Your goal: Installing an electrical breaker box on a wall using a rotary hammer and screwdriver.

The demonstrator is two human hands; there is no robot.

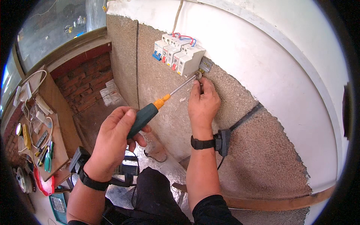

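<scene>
My left hand is closed around the dark green and orange handle of a screwdriver. The metal shaft points up and right, its tip meeting the fingertips of my right hand. Those fingers pinch something small and greyish at the wall, too covered to name. Just above them, the end of a metal mounting rail sticks out from a row of white circuit breakers. The breakers have blue and red levers, and red and blue wires loop over their top.
A wooden board at the left carries teal-handled scissors, cables and small tools. Below it are a red tray and a teal box. A wooden strip crosses the lower right. A cable hangs down to the breakers.
</scene>
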